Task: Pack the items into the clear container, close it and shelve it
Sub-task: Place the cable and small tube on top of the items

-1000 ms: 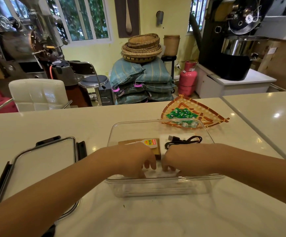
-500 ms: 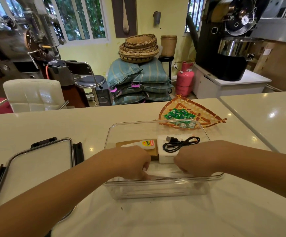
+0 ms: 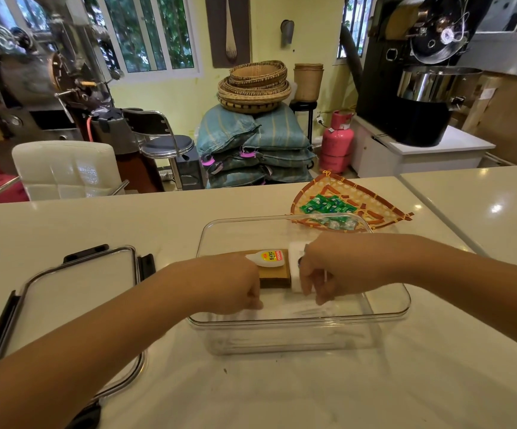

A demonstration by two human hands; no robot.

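The clear container [image 3: 282, 335] stands open on the white counter in front of me. Inside lie a flat brown pad [image 3: 277, 277] with a small white glue bottle [image 3: 269, 258] resting on it, and a white box [image 3: 295, 252] beside them. My left hand [image 3: 238, 286] is inside the container in front of the pad, its fingers curled down against the floor. My right hand [image 3: 328, 274] covers the white box, with its fingers closed over the box's front. The black cable that lay on the box is hidden under that hand.
The container's lid [image 3: 74, 295], with black latches, lies flat on the counter to the left. A woven tray [image 3: 374, 209] holding several green packets [image 3: 325, 205] sits just behind the container. Chairs, sacks and machines stand beyond the counter's far edge.
My right hand has moved left and away from me, from the container's front onto the white box, covering the cable. My left hand has barely shifted.
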